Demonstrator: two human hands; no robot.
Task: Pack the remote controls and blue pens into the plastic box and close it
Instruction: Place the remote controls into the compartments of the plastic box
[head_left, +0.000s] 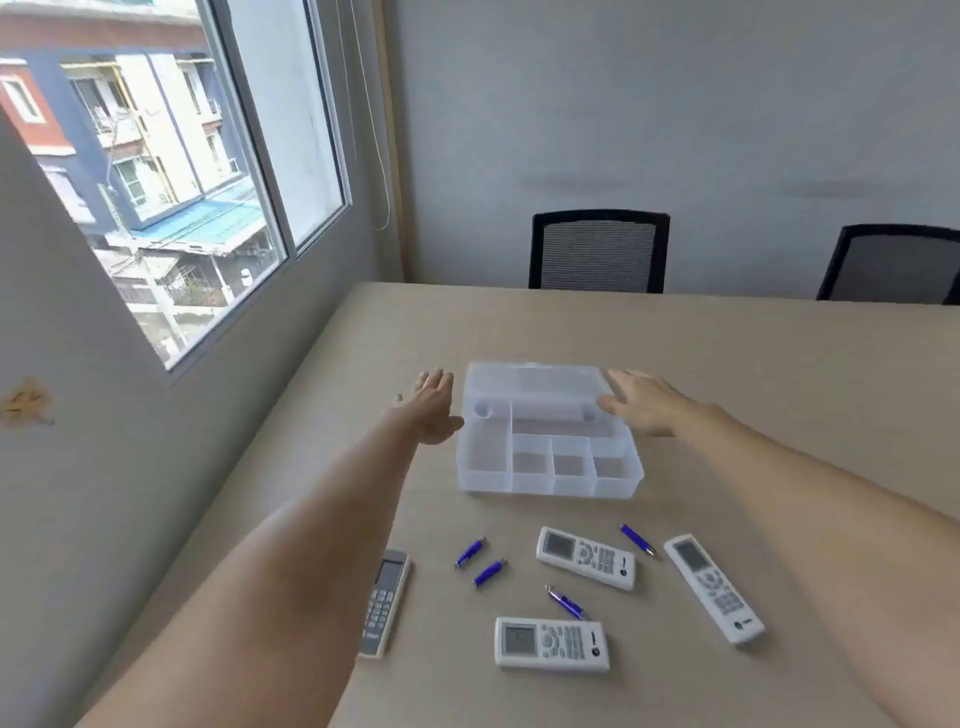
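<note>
A clear plastic box (548, 480) with several compartments stands open mid-table, its lid (535, 380) laid back behind it. My left hand (434, 408) hovers flat at the box's left side, my right hand (644, 405) at its right side near the lid hinge; both hold nothing. In front of the box lie several white remote controls: one (585, 558) in the middle, one (714, 588) to the right, one (551, 644) nearest me, one (384, 603) partly hidden by my left forearm. Several blue pens (470, 552) (490, 572) (638, 539) (566, 603) lie scattered among them.
The light wooden table (779, 374) runs to the right and back. Two black mesh chairs (598, 250) (893, 264) stand at its far edge. A wall with a window (171, 171) runs close along the table's left edge.
</note>
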